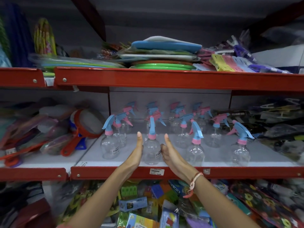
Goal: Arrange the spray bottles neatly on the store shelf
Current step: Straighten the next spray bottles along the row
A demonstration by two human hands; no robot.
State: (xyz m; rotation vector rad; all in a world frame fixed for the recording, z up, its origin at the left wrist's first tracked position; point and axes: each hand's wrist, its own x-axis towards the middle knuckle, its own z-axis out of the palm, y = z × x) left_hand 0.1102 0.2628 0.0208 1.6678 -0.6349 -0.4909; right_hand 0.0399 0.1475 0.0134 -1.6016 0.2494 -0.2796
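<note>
Flanking an upright clear bottle (152,149) at the shelf (181,172) front, left hand (137,152) and right hand (169,153) stand flat-palmed, fingers straight and empty, equally near.

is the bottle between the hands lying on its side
No, the clear spray bottle stands upright on the white shelf, blue trigger head on top, between the left hand and right hand.

Between my hands: clear glossy plastic spray bottle (152,149). Shelf rail (164,79): red painted metal, smooth, semi-gloss.
</note>
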